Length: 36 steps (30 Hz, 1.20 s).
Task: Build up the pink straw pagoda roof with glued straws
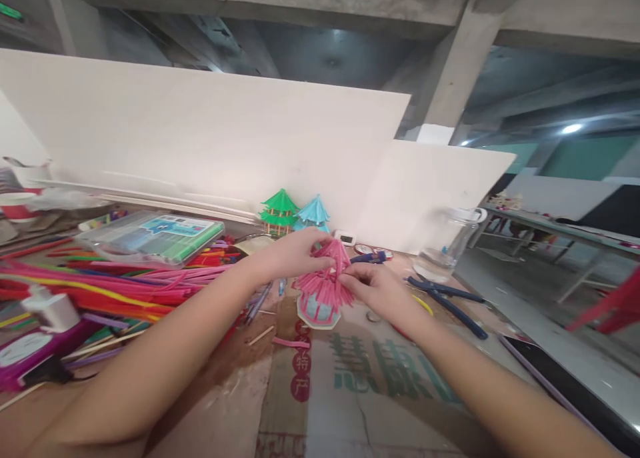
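Note:
A small pink pavilion model (320, 289) with two fringed roof tiers stands on a pale many-sided base, on the printed cardboard (370, 405) in front of me. My left hand (300, 253) grips its upper roof from the left, fingers curled round the pink strips. From the right, my right hand (373, 286) pinches at the roof's edge between thumb and fingers. What exactly lies between those fingertips is too small to make out. Behind the hands stand a green pavilion model (280, 211) and a light blue pavilion model (314, 213).
Heaps of coloured pipe cleaners (190, 286) and a clear plastic case (155, 238) lie left, near a purple device (30, 351). Dark-handled pliers (450, 298), a glass jug (445, 248) and a phone (570, 388) are at right. A white board (210, 131) stands behind.

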{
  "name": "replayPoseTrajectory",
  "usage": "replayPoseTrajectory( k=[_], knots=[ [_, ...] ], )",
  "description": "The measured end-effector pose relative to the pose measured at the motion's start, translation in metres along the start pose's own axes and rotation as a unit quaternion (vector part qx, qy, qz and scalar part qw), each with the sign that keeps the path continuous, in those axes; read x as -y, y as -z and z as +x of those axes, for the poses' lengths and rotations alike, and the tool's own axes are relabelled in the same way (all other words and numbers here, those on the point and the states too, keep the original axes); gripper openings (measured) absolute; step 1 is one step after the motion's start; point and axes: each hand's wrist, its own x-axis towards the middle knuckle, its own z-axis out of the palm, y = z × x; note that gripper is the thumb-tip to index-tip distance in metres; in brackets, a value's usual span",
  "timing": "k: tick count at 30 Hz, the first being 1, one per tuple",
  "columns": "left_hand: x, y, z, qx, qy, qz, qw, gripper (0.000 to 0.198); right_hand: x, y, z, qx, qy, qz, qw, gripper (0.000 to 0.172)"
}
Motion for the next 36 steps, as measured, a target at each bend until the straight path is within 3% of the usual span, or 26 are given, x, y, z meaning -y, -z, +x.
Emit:
replayPoseTrajectory(
  k=[11, 14, 21, 36],
  knots=[
    [0.006, -0.008, 0.006, -0.066, -0.001, -0.004, 0.998, 0.029, 0.002, 0.003, 0.004, 0.064, -0.042, 0.103, 0.992, 0.03],
    [0.004, -0.013, 0.007, -0.092, 0.011, 0.011, 0.996, 0.027, 0.001, 0.003, 0.004, 0.064, -0.05, 0.116, 0.99, 0.032],
    [-0.004, -0.015, 0.007, -0.087, 0.015, 0.04, 0.995, 0.021, -0.001, 0.003, 0.006, 0.05, -0.055, 0.109, 0.991, 0.033],
    [-0.001, -0.015, 0.008, -0.137, 0.042, -0.041, 0.989, 0.027, 0.003, 0.005, 0.005, 0.041, -0.045, 0.086, 0.994, 0.029]
  ],
)
